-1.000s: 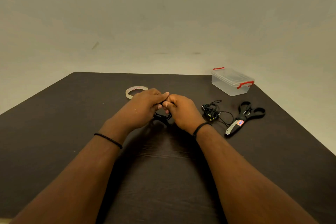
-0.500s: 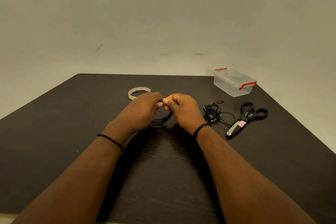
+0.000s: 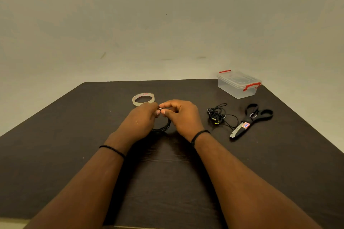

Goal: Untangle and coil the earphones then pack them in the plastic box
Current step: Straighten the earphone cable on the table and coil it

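Black coiled earphones [image 3: 163, 126] (in hand); lidded clear plastic box [image 3: 239, 84] far-right.

**Dim, warm light and a wide-angle bend**

The scene is dim, with a yellowish-olive cast over the wall [image 3: 167, 15]. The dark desk [image 3: 55, 145] swallows most detail, showing only a faint sheen on the wood grain between the forearms. Soft shadow pools under both wrists and beneath the black cable coil [image 3: 163, 126], which nearly merges with the surface (its strands cannot be counted). The clear plastic box [image 3: 238, 84] catches mild highlights on its lid, without harsh glare. The desk's edges splay outward toward the frame's corners, a wide-lens distortion. Focus is soft overall; the forearms nearest the camera look smooth and slightly blurred.
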